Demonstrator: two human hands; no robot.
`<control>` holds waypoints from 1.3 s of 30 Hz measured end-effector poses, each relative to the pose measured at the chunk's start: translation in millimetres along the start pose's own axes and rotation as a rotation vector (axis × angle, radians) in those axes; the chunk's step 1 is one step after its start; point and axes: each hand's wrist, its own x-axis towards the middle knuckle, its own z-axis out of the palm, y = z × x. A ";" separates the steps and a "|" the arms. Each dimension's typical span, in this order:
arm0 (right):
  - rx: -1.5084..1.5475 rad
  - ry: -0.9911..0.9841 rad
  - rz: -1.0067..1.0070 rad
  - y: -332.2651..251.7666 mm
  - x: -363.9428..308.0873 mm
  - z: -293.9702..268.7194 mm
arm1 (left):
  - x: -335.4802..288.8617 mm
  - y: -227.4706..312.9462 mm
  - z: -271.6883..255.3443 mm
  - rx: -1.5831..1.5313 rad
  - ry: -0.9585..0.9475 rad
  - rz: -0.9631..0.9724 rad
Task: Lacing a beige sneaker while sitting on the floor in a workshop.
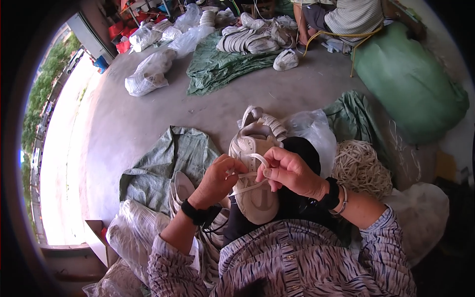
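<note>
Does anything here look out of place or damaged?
Two things look slightly untidy: one pale shoe sits apart from the pale heap on the green sheet, and pale cords lie in a tangled pile at right. The laced shoe at centre shows no obvious damage.

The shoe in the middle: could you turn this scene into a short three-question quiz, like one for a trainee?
1. True or false: the shoe has its toe toward the picture's top edge.
2. Choose one. The tangle of pale cords lies: A) left of the shoe; B) right of the shoe; C) on top of the shoe.
3. What do the left grip and right grip both hold?

Key: 1. False, toward the bottom edge. 2. B. 3. White lace.
</note>
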 end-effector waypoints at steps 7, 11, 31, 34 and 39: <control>0.060 0.077 0.055 -13.2 -9.7 -14.6 | 3.5 -1.1 2.2 0.042 -0.034 0.020; 0.273 0.354 -0.030 -2.4 -27.0 -45.8 | 3.7 3.6 3.1 0.108 -0.023 0.021; -0.012 0.513 0.177 -11.2 -87.4 -138.4 | 11.8 65.3 15.4 0.690 0.027 0.402; -0.318 0.188 0.189 -15.9 -47.0 -77.5 | 20.2 66.3 15.7 0.717 -0.057 0.429; -0.858 0.066 -0.148 6.3 -11.9 -44.0 | 23.4 68.8 20.3 0.787 -0.087 0.367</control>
